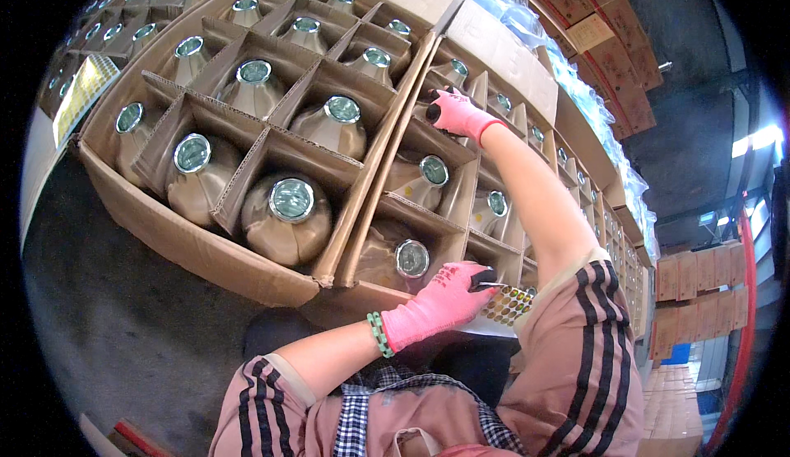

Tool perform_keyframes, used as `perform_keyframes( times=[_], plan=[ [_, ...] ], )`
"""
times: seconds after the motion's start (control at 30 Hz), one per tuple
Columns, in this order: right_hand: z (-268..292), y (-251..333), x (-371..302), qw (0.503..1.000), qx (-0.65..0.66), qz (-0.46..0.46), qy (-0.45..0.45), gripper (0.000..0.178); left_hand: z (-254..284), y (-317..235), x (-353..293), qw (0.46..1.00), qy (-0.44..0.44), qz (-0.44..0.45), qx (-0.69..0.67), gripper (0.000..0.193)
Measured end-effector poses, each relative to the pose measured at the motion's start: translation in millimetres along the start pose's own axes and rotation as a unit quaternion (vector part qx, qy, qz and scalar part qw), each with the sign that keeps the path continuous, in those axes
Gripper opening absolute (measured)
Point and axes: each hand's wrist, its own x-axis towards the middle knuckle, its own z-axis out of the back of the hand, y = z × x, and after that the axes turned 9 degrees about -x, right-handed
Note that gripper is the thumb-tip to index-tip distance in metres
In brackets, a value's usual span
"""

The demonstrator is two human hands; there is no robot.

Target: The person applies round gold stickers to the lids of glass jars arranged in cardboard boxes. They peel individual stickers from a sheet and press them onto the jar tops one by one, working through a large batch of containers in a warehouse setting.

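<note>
My left hand (440,305), in a pink glove with dark fingertips, is closed on a sheet of round gold stickers (508,305) at the near edge of the right-hand carton. My right hand (461,116), gloved the same way, reaches into a far compartment of that carton (352,263). Its fingers are curled down beside a silvery glass flask liner (458,68); whether something small is between them is hidden. Nearest my left hand stands another flask liner (411,258), tilted in its compartment. Small yellow spots show on a flask liner (429,170) between my hands.
A second divided carton (197,239) of flask liners adjoins on the left, with more behind it. Another sticker sheet (82,99) lies at the far left. Clear blue plastic wrap (514,16) runs along the far side. Stacked brown boxes (699,272) stand at right.
</note>
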Motion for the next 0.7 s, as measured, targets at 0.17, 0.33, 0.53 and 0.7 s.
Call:
perform_keyframes(
  times=[0.17,0.33,0.53,0.7],
  plan=[
    [-0.6,3.7,1.2,0.988,-0.151,0.035,-0.02,0.038,-6.6,16.9,-1.3,0.998,-0.03,-0.059,0.0,0.024],
    [6.2,13.0,-0.7,0.976,-0.207,0.047,-0.041,0.039,-2.3,10.2,-1.0,1.0,-0.008,-0.02,-0.008,0.025],
    [-0.9,0.2,-11.8,0.975,-0.119,-0.03,-0.183,0.048,-1.7,-3.8,-0.7,0.999,-0.009,0.032,-0.027,0.023],
    [63.5,7.2,-99.8,0.947,0.215,0.038,-0.235,0.038,-0.2,-0.2,-1.0,0.999,-0.023,-0.023,-0.025,0.023]
  ],
)
